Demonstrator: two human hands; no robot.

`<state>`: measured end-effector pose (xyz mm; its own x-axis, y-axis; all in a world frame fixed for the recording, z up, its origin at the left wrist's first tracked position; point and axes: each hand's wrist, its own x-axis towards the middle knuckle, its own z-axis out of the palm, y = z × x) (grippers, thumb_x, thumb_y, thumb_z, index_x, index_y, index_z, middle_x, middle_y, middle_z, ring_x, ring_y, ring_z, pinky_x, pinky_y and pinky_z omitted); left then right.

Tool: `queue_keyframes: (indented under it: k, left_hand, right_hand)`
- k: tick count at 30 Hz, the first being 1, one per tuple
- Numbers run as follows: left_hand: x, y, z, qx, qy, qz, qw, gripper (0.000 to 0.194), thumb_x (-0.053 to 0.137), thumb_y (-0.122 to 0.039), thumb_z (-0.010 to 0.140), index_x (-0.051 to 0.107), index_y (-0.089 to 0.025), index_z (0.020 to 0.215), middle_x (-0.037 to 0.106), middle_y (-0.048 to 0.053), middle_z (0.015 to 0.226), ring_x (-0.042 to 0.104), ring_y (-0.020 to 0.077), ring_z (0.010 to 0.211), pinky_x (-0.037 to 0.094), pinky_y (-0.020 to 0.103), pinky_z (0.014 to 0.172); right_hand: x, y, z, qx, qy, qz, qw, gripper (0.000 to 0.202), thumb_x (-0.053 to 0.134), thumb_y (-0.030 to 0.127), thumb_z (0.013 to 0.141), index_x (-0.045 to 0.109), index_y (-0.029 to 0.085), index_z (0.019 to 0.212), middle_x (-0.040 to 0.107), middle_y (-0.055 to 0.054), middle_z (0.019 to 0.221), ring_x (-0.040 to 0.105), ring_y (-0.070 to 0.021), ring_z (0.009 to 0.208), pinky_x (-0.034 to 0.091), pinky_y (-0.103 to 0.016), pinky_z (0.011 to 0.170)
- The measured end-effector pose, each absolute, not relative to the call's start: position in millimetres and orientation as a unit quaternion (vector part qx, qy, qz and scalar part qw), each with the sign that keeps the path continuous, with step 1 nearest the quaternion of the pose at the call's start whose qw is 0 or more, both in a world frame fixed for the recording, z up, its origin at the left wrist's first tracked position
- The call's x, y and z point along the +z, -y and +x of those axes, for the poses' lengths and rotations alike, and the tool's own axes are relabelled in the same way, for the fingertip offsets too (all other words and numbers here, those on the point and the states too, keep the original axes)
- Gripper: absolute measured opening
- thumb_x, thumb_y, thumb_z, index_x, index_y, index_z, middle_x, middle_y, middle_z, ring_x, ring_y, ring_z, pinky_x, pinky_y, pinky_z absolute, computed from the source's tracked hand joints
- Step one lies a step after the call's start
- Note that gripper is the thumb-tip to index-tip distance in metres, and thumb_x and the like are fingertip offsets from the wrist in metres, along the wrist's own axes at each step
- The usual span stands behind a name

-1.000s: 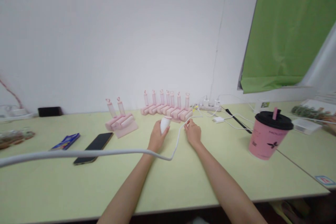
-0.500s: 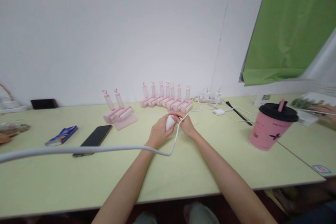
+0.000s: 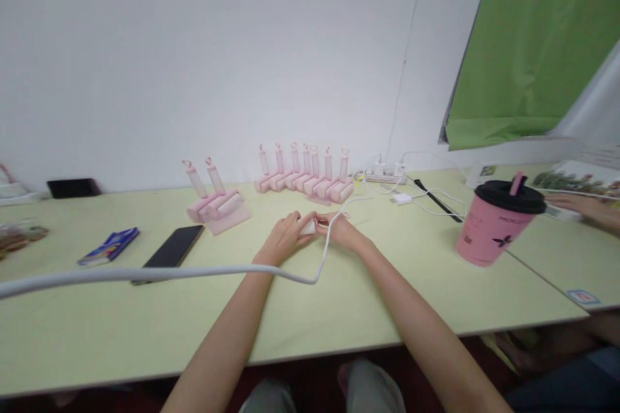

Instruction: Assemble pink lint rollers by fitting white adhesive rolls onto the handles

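Over the middle of the table, my left hand [image 3: 285, 237] is closed on a small white object [image 3: 309, 227], whose exact kind I cannot make out. My right hand [image 3: 339, 230] is beside it with bent fingers meeting near the object's right end. What those fingers hold is partly hidden by a white cable [image 3: 325, 251] crossing in front. Beyond the hands stands a row of pink rollers [image 3: 341, 191] with upright clear-and-pink handles. Two more such pink rollers [image 3: 223, 204] lie to the left on a flat pink piece [image 3: 230, 219].
To the left lie a black phone [image 3: 174, 246] and a blue packet [image 3: 110, 246]. On the right are a pink cup [image 3: 494, 232] with a black lid, a white charger [image 3: 401, 199], a power strip [image 3: 385, 178] and a black strap [image 3: 437, 200]. Another person's hand [image 3: 581, 203] shows far right.
My fingers have shifted around the white object; it now sits flatter and less of it shows. The view has tilted slightly, so the things on the table appear a little higher.
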<state>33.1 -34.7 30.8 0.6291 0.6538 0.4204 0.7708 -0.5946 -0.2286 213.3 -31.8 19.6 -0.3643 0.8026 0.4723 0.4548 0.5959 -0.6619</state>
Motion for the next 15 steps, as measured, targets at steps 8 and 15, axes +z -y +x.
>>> queue_keyframes:
  k: [8, 15]
  left_hand:
    - [26, 31, 33, -0.098, 0.397, -0.885, 0.223, 0.045, 0.03, -0.053, 0.086, 0.043, -0.028, 0.122, 0.05, 0.007, 0.092, 0.052, 0.0169, 0.077, 0.039, 0.026, 0.065]
    - [23, 29, 35, -0.105, 0.366, -0.902, 0.204, 0.047, 0.027, -0.054, 0.086, 0.045, -0.026, 0.12, 0.051, 0.009, 0.091, 0.052, 0.0182, 0.079, 0.04, 0.027, 0.068]
  right_hand:
    - [6, 25, 218, 0.347, 0.749, -0.417, 0.381, 0.023, 0.052, 0.022, 0.069, 0.067, 0.009, 0.079, 0.06, 0.002, 0.063, 0.046, -0.0087, 0.057, 0.036, -0.02, 0.056]
    - [6, 22, 219, 0.321, 0.761, -0.423, 0.372, 0.017, 0.053, 0.019, 0.062, 0.065, 0.009, 0.068, 0.054, 0.003, 0.056, 0.041, -0.0073, 0.053, 0.031, -0.018, 0.05]
